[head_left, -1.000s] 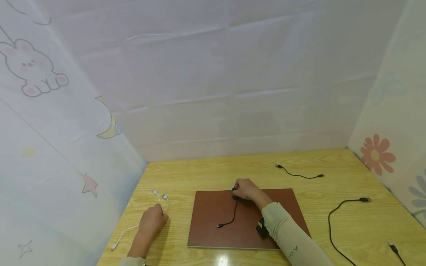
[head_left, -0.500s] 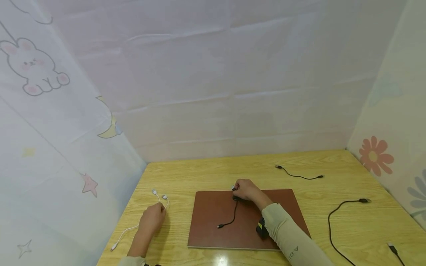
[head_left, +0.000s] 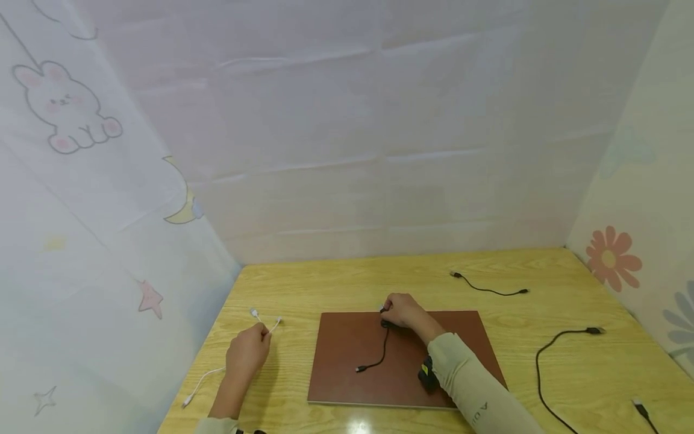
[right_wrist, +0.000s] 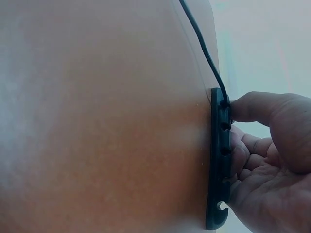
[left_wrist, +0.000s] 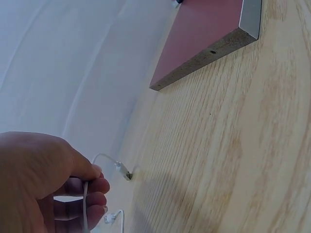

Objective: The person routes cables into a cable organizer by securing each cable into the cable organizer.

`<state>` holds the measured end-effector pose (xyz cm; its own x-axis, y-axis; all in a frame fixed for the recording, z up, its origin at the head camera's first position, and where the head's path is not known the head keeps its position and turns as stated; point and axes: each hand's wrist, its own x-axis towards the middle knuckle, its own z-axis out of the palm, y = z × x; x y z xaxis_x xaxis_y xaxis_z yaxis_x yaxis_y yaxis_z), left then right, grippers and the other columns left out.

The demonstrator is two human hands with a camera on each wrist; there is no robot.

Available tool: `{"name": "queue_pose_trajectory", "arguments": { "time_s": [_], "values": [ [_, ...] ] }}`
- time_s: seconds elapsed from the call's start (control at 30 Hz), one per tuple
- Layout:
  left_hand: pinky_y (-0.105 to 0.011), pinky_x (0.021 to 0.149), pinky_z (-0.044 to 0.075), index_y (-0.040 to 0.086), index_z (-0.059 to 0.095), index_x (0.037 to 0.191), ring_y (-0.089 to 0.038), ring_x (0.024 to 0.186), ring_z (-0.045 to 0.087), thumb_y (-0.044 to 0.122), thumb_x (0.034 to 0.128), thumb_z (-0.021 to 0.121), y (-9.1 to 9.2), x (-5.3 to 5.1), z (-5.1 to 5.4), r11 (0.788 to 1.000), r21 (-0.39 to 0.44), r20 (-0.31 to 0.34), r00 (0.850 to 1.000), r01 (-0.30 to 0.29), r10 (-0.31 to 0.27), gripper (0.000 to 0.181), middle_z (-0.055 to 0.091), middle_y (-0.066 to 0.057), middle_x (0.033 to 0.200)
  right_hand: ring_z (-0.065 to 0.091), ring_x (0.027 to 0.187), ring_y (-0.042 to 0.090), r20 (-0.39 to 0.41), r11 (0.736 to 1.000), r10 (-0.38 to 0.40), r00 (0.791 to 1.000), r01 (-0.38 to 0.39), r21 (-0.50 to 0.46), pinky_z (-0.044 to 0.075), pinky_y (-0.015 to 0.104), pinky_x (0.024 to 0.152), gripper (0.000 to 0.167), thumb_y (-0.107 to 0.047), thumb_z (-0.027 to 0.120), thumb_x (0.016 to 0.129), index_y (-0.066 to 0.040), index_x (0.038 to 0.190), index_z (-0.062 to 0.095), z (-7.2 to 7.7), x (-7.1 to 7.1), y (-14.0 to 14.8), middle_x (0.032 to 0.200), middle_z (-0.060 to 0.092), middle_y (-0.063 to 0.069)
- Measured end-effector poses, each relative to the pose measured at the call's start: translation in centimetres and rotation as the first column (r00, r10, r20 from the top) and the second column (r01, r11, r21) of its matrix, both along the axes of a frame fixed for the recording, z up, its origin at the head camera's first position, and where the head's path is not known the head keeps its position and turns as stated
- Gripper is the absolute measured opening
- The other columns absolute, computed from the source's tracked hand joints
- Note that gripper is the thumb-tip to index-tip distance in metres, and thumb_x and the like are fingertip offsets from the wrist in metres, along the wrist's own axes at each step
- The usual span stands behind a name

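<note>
My left hand [head_left: 246,352] pinches a thin white USB cable [left_wrist: 85,206] between thumb and forefinger, one end [head_left: 279,320] sticking out past the fingers. Another white plug [head_left: 254,313] lies just beyond that hand. On the brown board [head_left: 347,355], my right hand [head_left: 403,310] holds a black USB cable [head_left: 385,346] near its plug, by the far edge. The right wrist view has a slotted black cable holder [right_wrist: 218,160] along the board's edge. The black cable runs into its end slot, where the thumb presses; the curled fingers are partly hidden behind the holder.
A short black cable [head_left: 490,291] lies at the back right of the wooden table [head_left: 303,283]. A longer black cable [head_left: 538,367] and another black plug [head_left: 640,408] are at the right. One white cable end [head_left: 187,401] rests at the front left. Fabric walls enclose the table.
My left hand has moved slightly up and away with the white cable, and the cable end beyond its fingers has swung right. The right hand has stayed in place.
</note>
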<state>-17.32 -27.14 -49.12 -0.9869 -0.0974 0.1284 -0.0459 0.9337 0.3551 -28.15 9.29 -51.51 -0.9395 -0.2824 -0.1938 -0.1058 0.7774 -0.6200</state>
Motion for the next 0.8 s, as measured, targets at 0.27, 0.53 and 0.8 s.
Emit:
{"name": "queue_pose_trajectory", "arguments": {
  "time_s": [0.27,0.53,0.8],
  "values": [
    [-0.029,0.045,0.04,0.004,0.07,0.097,-0.012,0.052,0.05,0.016,0.1001,0.063,0.7,-0.1,0.4,1.0,0.008,-0.031,0.999,-0.015,0.015,0.015,0.066,-0.002,0.074,0.057,0.079,0.02,0.006,1.0,-0.011,1.0,0.011,-0.007,0.049,0.036,0.069,0.016,-0.019,0.066,0.096,-0.005,0.103,0.067,0.1,0.2,0.0,0.098,0.065,0.008],
    [-0.03,0.049,0.044,0.006,0.071,0.096,-0.012,0.056,0.055,0.018,0.0987,0.065,2.0,-0.5,1.1,1.0,0.017,-0.053,0.998,-0.015,0.016,0.014,0.071,-0.002,0.08,0.062,0.085,0.023,-0.07,0.998,-0.055,0.996,0.054,-0.012,0.054,0.042,0.074,0.023,-0.023,0.066,0.097,-0.003,0.109,0.066,1.0,0.3,0.2,0.106,0.066,0.012],
    [-0.028,0.046,0.041,0.007,0.071,0.097,-0.01,0.051,0.05,0.018,0.0996,0.063,3.6,-0.3,1.9,0.999,0.045,-0.067,0.998,0.004,-0.001,0.014,0.068,0.001,0.075,0.061,0.082,0.023,-0.098,0.994,-0.084,0.992,0.076,-0.083,0.053,0.042,0.073,0.023,-0.021,0.063,0.099,-0.003,0.113,0.066,1.4,0.7,0.2,0.101,0.065,0.011]
  ]
}}
